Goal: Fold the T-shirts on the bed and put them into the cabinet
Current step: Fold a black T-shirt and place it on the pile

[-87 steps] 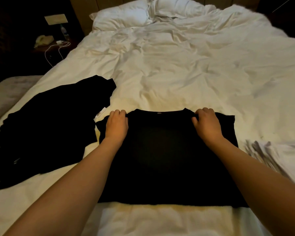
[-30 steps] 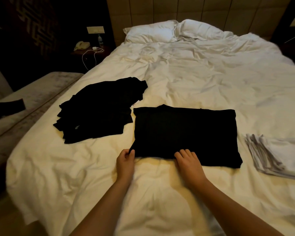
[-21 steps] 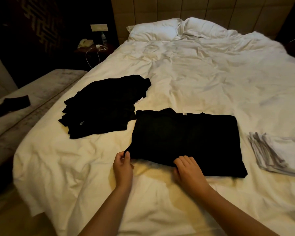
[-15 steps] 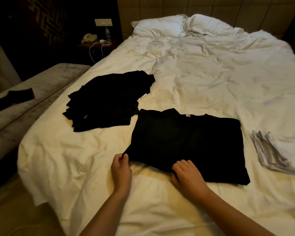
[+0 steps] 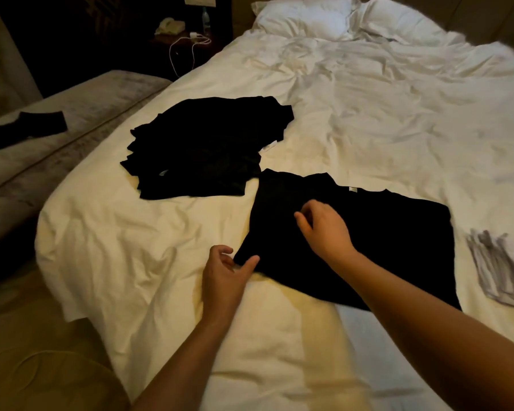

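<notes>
1. The black T-shirt point(image 5: 377, 232) lies folded into a rough rectangle on the near part of the bed point(image 5: 368, 114), its matte cloth soft and slightly rumpled, with a small pale label showing at the collar on its far edge.
2. My left hand point(image 5: 224, 271) sits at the shirt's near left corner, thumb and fingers loosely parted; the thumb tip touches the corner, but I cannot tell whether I have hold of it.
3. My right hand point(image 5: 324, 229) is over the shirt's left half, fingers curled downward; whether they pinch any cloth I cannot tell.
4. Half a second ago both hands were at the shirt's near edge; since then the right one has gone further in over the cloth, and the shirt lies more askew.
5. Just beyond the shirt's left corner is a loose pile of black T-shirts point(image 5: 205, 149), layered edges fanned out.
6. To the right lies a stack of folded white garments point(image 5: 502, 268), its edges striped with grey shadow.
7. The white sheet is creased all over; two pillows point(image 5: 353, 16) lie at the head.
8. On the left a grey bench point(image 5: 72, 114) carries one dark folded piece point(image 5: 24, 129).
</notes>
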Demonstrator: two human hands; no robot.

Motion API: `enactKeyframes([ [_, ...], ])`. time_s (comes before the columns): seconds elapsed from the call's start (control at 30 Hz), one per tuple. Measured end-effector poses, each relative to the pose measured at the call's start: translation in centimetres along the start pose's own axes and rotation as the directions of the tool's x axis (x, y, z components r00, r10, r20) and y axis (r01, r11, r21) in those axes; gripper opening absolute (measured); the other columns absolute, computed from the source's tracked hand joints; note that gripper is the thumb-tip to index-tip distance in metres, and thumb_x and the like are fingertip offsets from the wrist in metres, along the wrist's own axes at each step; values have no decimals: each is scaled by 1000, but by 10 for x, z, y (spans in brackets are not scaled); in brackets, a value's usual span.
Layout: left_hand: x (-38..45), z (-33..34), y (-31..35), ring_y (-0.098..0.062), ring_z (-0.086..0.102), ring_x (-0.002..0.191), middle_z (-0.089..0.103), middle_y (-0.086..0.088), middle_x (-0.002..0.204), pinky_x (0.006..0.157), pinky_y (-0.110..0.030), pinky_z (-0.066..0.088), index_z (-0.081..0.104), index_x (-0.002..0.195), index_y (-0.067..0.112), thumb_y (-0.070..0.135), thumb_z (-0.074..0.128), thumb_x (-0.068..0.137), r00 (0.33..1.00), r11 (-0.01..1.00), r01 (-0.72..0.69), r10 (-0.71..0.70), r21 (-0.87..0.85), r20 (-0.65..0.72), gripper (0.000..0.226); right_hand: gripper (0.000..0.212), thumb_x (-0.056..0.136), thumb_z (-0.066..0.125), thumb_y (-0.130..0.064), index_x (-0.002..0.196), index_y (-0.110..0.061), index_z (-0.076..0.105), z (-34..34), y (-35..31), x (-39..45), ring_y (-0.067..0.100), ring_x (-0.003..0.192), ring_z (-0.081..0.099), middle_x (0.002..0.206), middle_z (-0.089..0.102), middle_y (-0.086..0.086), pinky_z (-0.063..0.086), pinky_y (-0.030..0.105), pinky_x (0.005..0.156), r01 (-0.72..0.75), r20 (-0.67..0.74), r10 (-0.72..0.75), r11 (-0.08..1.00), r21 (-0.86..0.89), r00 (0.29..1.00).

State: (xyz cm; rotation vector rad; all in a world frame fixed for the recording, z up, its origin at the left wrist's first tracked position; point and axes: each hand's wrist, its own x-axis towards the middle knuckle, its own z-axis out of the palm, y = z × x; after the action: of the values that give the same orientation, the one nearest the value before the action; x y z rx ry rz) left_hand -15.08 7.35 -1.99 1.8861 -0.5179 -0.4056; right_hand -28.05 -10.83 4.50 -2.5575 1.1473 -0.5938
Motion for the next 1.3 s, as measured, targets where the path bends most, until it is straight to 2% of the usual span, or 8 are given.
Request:
enactKeyframes([
  [0.2, 7, 2, -13, -11, 63, 72, 64, 3, 76, 75, -36, 54, 65, 75, 24, 15, 82, 79, 992, 989, -123, 124, 84, -10, 20, 27, 100, 50, -36, 103, -11, 59, 7, -4, 73, 26, 93, 57, 98, 60, 6, 48, 40, 76, 67, 177, -43, 989, -130, 983],
  [0.33, 8, 0, -10, -4, 62, 70, 64, 2, 77, 67, -11, 46, 64, 75, 24, 5, 77, 85, 993, 993, -117, 117, -10, 6, 24, 30, 101, 50, -34, 110, -7, 59, 29, 4, 107, 30, 105, 53, 108, 58, 12, 46, 40, 80, -11, 173, 33, 992, -128, 984],
  [0.4, 8, -3, -8, -7, 62, 72, 63, 0, 82, 67, -9, 44, 66, 77, 19, 1, 76, 84, 992, 989, -127, 125, -77, -19, 22, 33, 102, 48, -33, 117, -6, 57, 42, 3, 121, 29, 113, 49, 116, 56, 12, 45, 39, 79, 21, 158, 7, 984, -176, 987],
  [0.53, 10, -9, -7, -10, 64, 76, 66, -1, 85, 70, -19, 48, 67, 80, 15, -1, 72, 87, 998, 968, -58, 54, -245, -23, 18, 39, 103, 45, -36, 123, -4, 52, 67, -1, 143, 30, 118, 48, 122, 55, 14, 45, 39, 75, 106, 213, -51, 961, -256, 976],
  [0.7, 16, -7, -13, -5, 50, 62, 62, 10, 74, 61, -30, 39, 62, 85, 17, 6, 62, 97, 993, 956, 79, -49, -282, 112, 16, 48, 103, 45, -39, 136, -4, 46, 92, -3, 157, 34, 124, 45, 130, 52, 18, 46, 43, 80, 48, 176, -14, 981, -190, 984],
  [0.93, 23, -1, -10, -9, 64, 70, 70, 7, 77, 66, -18, 48, 69, 83, 21, 16, 73, 89, 983, 982, 101, -75, -158, 168, 8, 37, 104, 44, -34, 107, -2, 63, 99, 4, 173, 33, 104, 53, 108, 57, 16, 47, 41, 73, -35, 88, 40, 998, -57, 995],
  [1.1, 25, -3, -9, -4, 48, 58, 55, 4, 62, 59, -17, 39, 56, 64, 14, 14, 64, 95, 989, 985, 111, -95, -136, 116, 32, 32, 105, 38, -26, 102, 1, 57, 85, 3, 185, 27, 82, 47, 94, 54, 12, 34, 36, 68, -164, -34, 165, 986, 32, 986],
  [1.3, 29, 2, -15, -20, 45, 60, 43, 9, 55, 66, -38, 38, 41, 56, 22, 13, 58, 99, 986, 987, 156, -153, -46, 60, 48, 34, 104, 42, -26, 102, 3, 60, 78, 9, 191, 37, 89, 56, 101, 62, 20, 44, 41, 75, -241, 37, 240, 969, 53, 970],
])
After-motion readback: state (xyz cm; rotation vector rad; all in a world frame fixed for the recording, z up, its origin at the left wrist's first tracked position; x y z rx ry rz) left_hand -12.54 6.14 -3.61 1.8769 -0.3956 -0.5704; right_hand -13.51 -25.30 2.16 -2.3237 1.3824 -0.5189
